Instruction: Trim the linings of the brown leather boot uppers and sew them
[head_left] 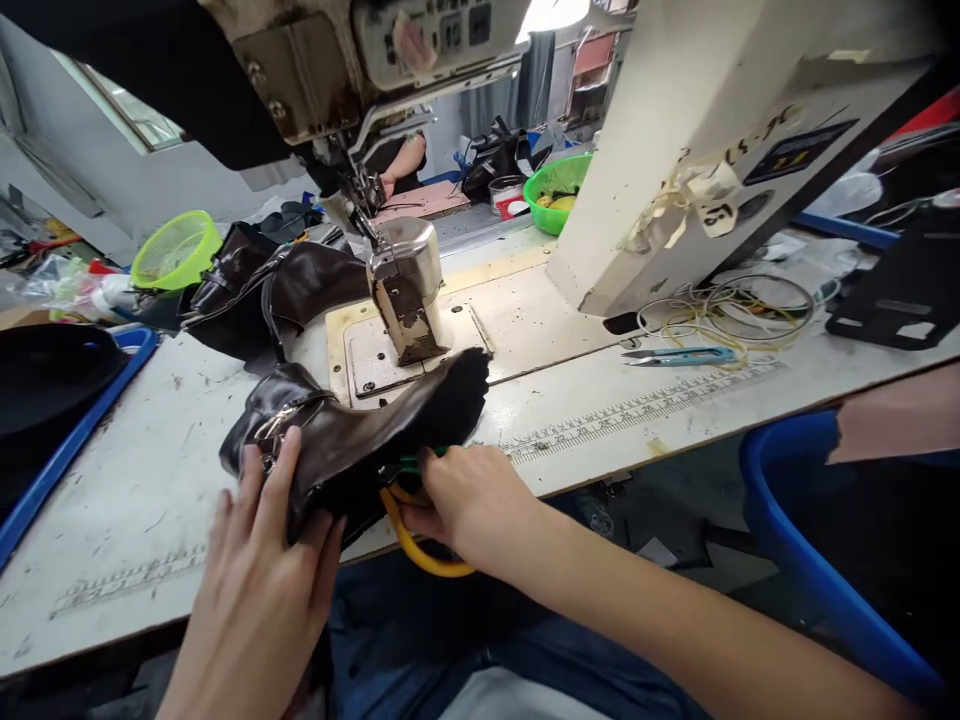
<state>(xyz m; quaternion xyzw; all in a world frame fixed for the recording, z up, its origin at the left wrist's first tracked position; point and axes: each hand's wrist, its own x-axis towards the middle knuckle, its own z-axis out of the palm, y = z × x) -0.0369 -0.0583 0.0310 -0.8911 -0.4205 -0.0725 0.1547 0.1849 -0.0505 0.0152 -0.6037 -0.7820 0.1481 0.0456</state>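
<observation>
A dark brown leather shoe upper [360,430] with a metal buckle lies at the table's front edge, its black inner side turned toward me. My left hand [259,560] grips its left end, two fingers by the buckle and the thumb on the lower edge. My right hand [469,500] is closed around scissors [420,555] with a yellow loop handle and a green part, held against the black lining. Their blades are mostly hidden. Behind the upper stands the sewing machine's metal post [409,290], under the needle area.
More brown uppers [292,290] lie at left, near a yellow-green basket [176,250]. Blue thread snips [679,356] and tangled cord [735,310] rest at right. A green bowl [536,200] stands behind. Blue bins [780,530] flank the table. A person's arm [405,160] shows beyond.
</observation>
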